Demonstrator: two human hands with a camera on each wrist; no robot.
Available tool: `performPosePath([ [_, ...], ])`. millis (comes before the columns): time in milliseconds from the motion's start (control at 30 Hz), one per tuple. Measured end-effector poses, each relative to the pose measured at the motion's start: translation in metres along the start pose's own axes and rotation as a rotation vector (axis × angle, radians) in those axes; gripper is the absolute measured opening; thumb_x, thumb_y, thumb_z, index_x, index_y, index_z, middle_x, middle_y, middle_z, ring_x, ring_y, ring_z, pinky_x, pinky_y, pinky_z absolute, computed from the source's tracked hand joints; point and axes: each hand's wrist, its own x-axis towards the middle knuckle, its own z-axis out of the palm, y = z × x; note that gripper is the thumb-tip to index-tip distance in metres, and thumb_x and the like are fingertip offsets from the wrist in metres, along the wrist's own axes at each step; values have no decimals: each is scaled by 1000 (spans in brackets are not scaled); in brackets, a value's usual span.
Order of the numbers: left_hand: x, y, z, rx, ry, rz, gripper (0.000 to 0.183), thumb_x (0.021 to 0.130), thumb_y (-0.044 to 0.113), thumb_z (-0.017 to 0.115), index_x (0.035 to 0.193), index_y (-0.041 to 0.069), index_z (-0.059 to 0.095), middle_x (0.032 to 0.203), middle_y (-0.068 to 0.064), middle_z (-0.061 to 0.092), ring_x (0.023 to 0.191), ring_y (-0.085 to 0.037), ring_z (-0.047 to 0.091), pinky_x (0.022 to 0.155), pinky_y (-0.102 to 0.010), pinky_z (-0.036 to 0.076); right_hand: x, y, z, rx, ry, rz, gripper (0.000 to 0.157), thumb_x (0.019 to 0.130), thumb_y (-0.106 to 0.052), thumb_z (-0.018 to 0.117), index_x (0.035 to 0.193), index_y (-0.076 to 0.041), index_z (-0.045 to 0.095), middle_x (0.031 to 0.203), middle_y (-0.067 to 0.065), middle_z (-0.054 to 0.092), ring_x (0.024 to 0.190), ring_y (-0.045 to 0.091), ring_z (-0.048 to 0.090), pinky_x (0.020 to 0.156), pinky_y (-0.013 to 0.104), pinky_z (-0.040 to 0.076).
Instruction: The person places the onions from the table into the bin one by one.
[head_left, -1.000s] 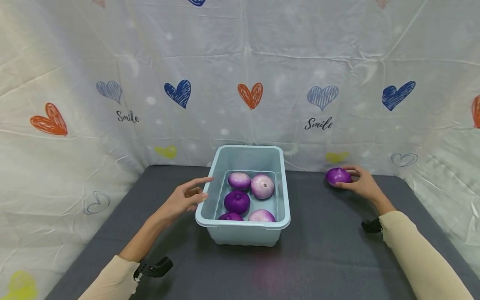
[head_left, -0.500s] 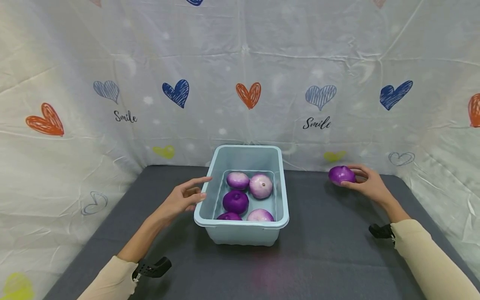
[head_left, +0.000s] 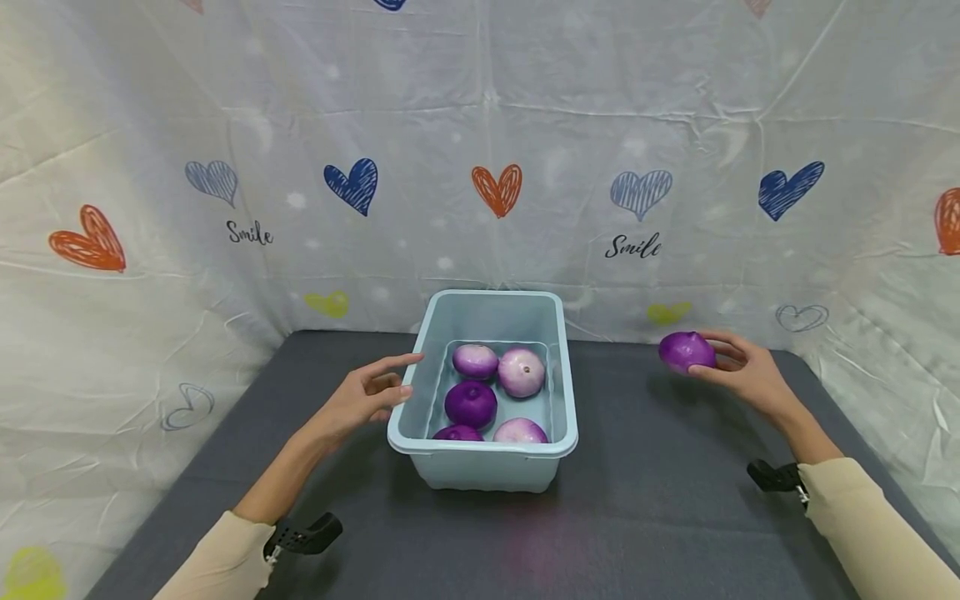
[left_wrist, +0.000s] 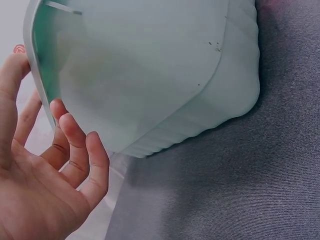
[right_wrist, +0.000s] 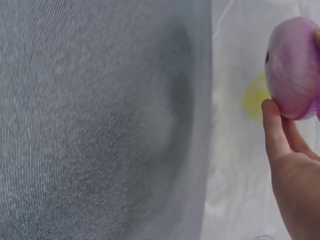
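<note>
In the head view my right hand (head_left: 750, 375) holds a purple onion (head_left: 686, 352) between thumb and fingers near the table's back right. The onion (right_wrist: 295, 70) also shows in the right wrist view, above a shadow on the cloth. A pale blue plastic basin (head_left: 487, 447) stands mid-table with several purple and pale violet onions inside, among them a dark purple onion (head_left: 470, 404). My left hand (head_left: 365, 402) is at the basin's left rim, fingers relaxed, index fingertip and thumb right at the edge. In the left wrist view, the other fingers (left_wrist: 75, 145) bend loosely beside the wall.
Dark grey cloth (head_left: 645, 517) covers the table. Behind it and at both sides hangs a white curtain (head_left: 555, 150) printed with hearts and "Smile". The basin's far end is close to this curtain. Black straps (head_left: 303, 533) are on both wrists.
The right hand has lifted the onion a little off the table and drawn slightly right, the forearm shifting outward. The left hand and the basin have stayed put.
</note>
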Motion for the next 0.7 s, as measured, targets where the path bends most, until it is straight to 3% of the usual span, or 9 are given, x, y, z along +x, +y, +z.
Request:
performPosePath([
  [133,0,2,-1,11,-11,3,54,101,23,68,152,21,51,104,-16,58,93,-23,55,78,-48,48,-3,-5,0,39,-3,-21,61,95,-19,77,146,-2,48,144,29,46,107,2,60,81,21,52],
  [367,1,2,-4,13,-18,2,54,100,22,69,151,19,52,105,-17,61,90,-24,56,77,-46,49,-2,-23,5,76,-35,-47,58,95,-17,76,146,-5,50,145,26,46,114,14,60,84,23,52],
  [533,3,2,-6,13,-33,23,54,99,19,69,151,17,53,96,-16,60,84,-23,55,76,-45,50,1,-37,11,124,-58,-85,55,95,-12,75,145,-5,53,142,24,48,112,13,62,85,26,53],
  [700,4,5,-9,15,-55,59,54,99,14,69,150,14,54,89,-15,57,72,-17,49,68,-35,47,6,-53,19,171,-94,-126,53,95,-8,74,144,-4,54,140,21,50,113,16,63,86,29,53],
])
